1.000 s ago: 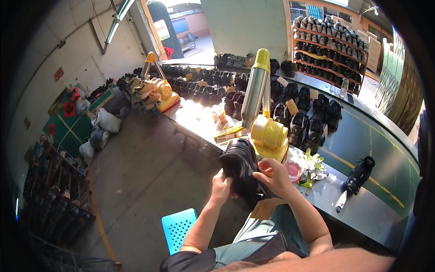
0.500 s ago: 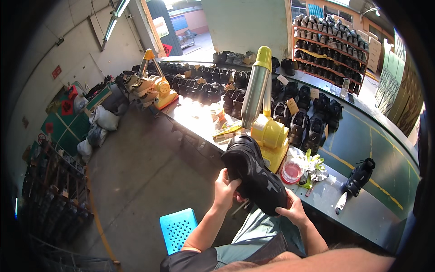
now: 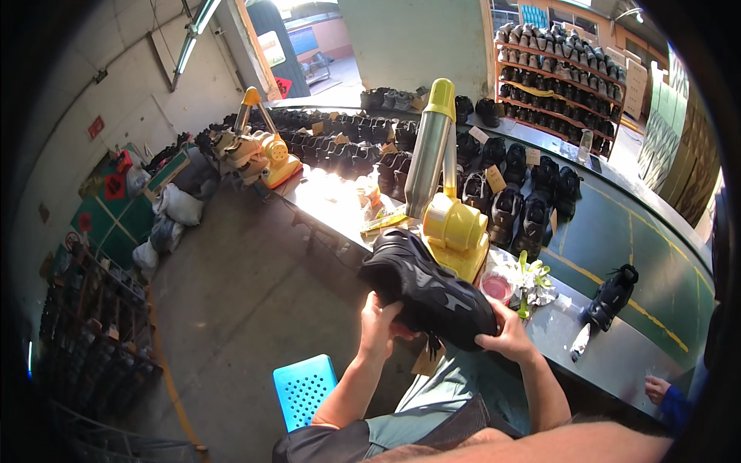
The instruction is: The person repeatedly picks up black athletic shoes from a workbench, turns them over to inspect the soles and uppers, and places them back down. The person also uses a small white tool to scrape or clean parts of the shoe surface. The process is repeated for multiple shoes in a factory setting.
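Between my two hands is a black sneaker [image 3: 440, 297] with grey side markings, held above my lap. My left hand [image 3: 380, 328] grips it near the heel and collar end, thumb on the side. My right hand [image 3: 505, 336] is closed round its other end, thumb on top. A brown paper tag [image 3: 428, 359] and dark laces hang below the shoe. Just beyond it stands a yellow machine [image 3: 455, 231] with a steel tube. Near my right hand on the bench sits a tub of pinkish liquid [image 3: 496, 287], beside crumpled white and green scraps [image 3: 534, 285].
Rows of black shoes [image 3: 347, 158] line the bench. One black shoe [image 3: 612, 295] and a white tube [image 3: 580, 342] lie at right. Another person's hand [image 3: 656, 388] shows at the right edge. A blue stool [image 3: 305, 392] is at lower left; a shoe rack [image 3: 559, 77] stands behind.
The sneaker has tilted flatter and turned its side more toward me, bringing the hanging tag and laces into view. Another person's hand has appeared at the right edge.
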`<state>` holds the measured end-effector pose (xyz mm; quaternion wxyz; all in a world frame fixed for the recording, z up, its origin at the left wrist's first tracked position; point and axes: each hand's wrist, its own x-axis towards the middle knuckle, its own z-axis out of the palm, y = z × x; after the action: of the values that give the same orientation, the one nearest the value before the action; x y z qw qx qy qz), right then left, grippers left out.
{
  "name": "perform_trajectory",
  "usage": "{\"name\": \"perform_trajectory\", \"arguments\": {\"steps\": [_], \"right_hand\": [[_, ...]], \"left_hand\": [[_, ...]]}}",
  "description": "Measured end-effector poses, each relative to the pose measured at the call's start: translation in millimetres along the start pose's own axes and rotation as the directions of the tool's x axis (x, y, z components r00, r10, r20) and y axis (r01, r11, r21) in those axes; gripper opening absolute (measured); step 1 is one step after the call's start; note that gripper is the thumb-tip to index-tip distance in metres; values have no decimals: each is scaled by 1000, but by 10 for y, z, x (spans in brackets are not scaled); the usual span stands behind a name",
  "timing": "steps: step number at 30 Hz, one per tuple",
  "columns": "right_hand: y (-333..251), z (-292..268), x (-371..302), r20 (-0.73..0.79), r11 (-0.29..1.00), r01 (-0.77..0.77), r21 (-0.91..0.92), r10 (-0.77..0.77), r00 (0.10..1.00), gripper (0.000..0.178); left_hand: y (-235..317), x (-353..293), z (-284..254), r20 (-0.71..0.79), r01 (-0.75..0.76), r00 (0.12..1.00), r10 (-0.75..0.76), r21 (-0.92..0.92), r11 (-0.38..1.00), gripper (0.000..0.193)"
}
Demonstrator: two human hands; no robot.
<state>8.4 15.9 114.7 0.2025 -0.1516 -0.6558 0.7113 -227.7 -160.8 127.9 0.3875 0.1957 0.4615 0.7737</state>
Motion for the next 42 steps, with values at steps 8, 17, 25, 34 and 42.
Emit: {"name": "perform_trajectory", "arguments": {"steps": [8,17,25,34,42], "right_hand": [[-133,-105,1013,8,992,44,-119,-43,999,77],[-197,179,1573,83,984,177,-26,-175,981,78],[-117,-139,905,-46,987,146,-69,-149,988,74],[206,-403,-640,-337,982,10,-190,-74,939,85],[-213,-1402,-2283,-432,981,-175,-86,122,894,75]], "left_hand": [[-54,317,-319,-79,-150,986,146,-46,988,47],[55,475,-606,-180,-260,956,233,-149,954,58],[-252,297,-314,-53,-144,989,137,-177,974,58],[-1473,-237,-103,315,370,915,-251,-407,835,60],[-2075,-437,-47,645,704,463,-607,148,695,60]]}}
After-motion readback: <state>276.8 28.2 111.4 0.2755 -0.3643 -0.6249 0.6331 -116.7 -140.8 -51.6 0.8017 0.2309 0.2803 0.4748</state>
